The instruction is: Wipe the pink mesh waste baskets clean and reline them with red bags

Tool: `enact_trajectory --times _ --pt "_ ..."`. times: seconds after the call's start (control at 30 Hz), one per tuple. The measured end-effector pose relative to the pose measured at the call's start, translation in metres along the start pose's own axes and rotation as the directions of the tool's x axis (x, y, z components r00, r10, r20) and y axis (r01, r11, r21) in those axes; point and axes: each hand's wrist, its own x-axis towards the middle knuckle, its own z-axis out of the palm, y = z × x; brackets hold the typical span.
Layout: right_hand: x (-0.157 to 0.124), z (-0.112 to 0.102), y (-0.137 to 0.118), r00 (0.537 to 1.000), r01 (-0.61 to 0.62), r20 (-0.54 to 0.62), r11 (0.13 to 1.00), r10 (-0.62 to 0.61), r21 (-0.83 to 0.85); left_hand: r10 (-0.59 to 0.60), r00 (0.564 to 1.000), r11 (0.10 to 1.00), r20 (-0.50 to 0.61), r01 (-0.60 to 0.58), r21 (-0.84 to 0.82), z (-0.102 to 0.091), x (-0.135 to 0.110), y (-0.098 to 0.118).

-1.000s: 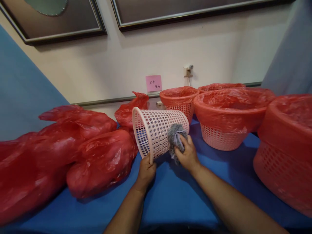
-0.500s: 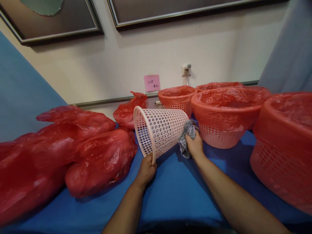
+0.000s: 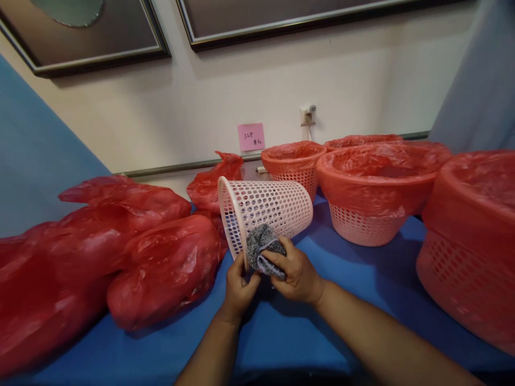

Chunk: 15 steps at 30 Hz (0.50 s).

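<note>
A pale pink perforated plastic basket (image 3: 277, 206) lies tipped on its side, its open mouth facing left and its base to the right. My left hand (image 3: 238, 289) is closed on the lower edge of its rim. With bent fingers my right hand (image 3: 298, 273) grips a bunched grey cloth (image 3: 261, 246) and presses it against the basket's side close to the rim. The two hands are almost touching. The cloth hides part of the basket wall and some fingertips.
Full red plastic bags (image 3: 164, 268) lie on the blue-covered table (image 3: 281, 343) at left. Baskets lined with red bags, including a wide one (image 3: 366, 220) and a large near one (image 3: 470, 268), stand at right. A pink note (image 3: 251, 137) and a socket (image 3: 308, 116) are on the wall.
My right hand has brought the cloth from the basket's base end leftward to near the rim. The left hand still holds the rim, and the basket has turned slightly.
</note>
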Motion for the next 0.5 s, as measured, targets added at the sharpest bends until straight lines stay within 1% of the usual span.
enact_trajectory --times 0.07,0.13,0.2,0.23,0.27,0.3,0.33,0.37,0.4,0.43,0.47,0.5 --pt "0.000 0.000 -0.001 1.000 0.008 0.026 1.000 -0.009 0.018 0.001 1.000 1.000 -0.031 -0.001 0.001 -0.002 0.001 0.000" --pt "0.000 0.000 -0.001 1.000 0.002 0.007 0.999 -0.002 0.034 -0.014 0.999 1.000 -0.040 0.014 0.006 -0.004 0.002 -0.002" --pt "0.001 -0.002 0.005 0.995 -0.056 -0.084 0.998 0.058 0.028 -0.027 0.999 0.999 -0.040 0.028 0.015 -0.006 0.002 -0.006" --pt "0.002 -0.004 0.011 0.980 -0.119 -0.159 0.993 0.121 0.017 -0.033 0.998 0.999 -0.046 0.034 0.023 -0.007 0.002 -0.007" --pt "0.002 -0.006 0.020 0.947 -0.210 -0.247 0.978 0.204 0.005 -0.037 0.998 0.999 -0.059 0.039 0.033 -0.008 0.002 -0.009" --pt "0.003 -0.009 0.030 0.891 -0.321 -0.340 0.947 0.301 -0.001 -0.042 0.996 0.998 -0.078 0.046 0.043 -0.008 0.002 -0.010" --pt "0.004 -0.012 0.042 0.810 -0.441 -0.426 0.898 0.402 0.010 -0.046 0.993 0.997 -0.104 0.052 0.052 -0.009 0.003 -0.012" --pt "0.005 -0.015 0.055 0.712 -0.551 -0.494 0.833 0.499 0.048 -0.051 0.990 0.996 -0.131 0.060 0.060 -0.009 0.003 -0.014" --pt "0.006 -0.017 0.067 0.611 -0.637 -0.531 0.763 0.587 0.112 -0.056 0.986 0.996 -0.155 0.067 0.066 -0.010 0.004 -0.015" --pt "0.006 -0.019 0.077 0.520 -0.693 -0.537 0.695 0.665 0.190 -0.059 0.983 0.995 -0.175 0.072 0.070 -0.010 0.004 -0.017" --pt "0.006 -0.020 0.085 0.451 -0.722 -0.518 0.639 0.727 0.268 -0.062 0.980 0.994 -0.191 0.077 0.074 -0.010 0.005 -0.019" --pt "0.006 -0.019 0.089 0.414 -0.731 -0.490 0.601 0.767 0.324 -0.065 0.978 0.993 -0.200 0.082 0.079 -0.011 0.006 -0.021"
